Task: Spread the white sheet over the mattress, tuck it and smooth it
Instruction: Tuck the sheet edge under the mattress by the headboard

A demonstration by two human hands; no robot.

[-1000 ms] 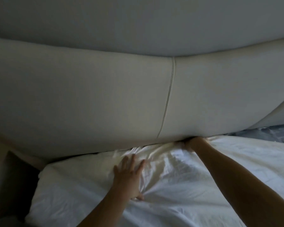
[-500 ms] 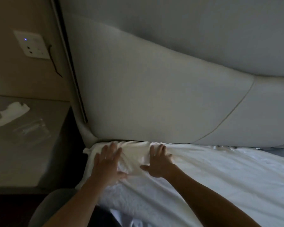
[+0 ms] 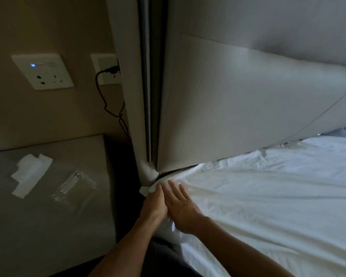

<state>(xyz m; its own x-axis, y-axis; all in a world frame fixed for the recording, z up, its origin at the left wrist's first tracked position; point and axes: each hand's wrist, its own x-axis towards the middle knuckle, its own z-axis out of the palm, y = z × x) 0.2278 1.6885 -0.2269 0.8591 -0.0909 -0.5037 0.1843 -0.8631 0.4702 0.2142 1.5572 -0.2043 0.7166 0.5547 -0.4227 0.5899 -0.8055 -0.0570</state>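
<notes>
The white sheet [image 3: 268,186] lies over the mattress, wrinkled along the padded headboard [image 3: 238,108]. Both hands sit at the mattress's near left corner by the headboard. My left hand [image 3: 154,206] presses against the side of the corner, fingers together and pointing up toward a small bunch of sheet. My right hand [image 3: 181,206] lies flat on top of the sheet beside it, fingers spread. A fold of sheet hangs down below the two wrists. The mattress itself is hidden under the sheet.
A grey bedside table [image 3: 48,196] stands left of the bed with white paper [image 3: 30,173] and a clear plastic wrapper [image 3: 74,185] on it. Wall sockets [image 3: 42,70] and a black cable [image 3: 106,96] sit above it. A dark narrow gap separates table and bed.
Both hands have slid left along the headboard edge to the mattress corner and come close together. The view has swung left, bringing the bedside table and sockets in.
</notes>
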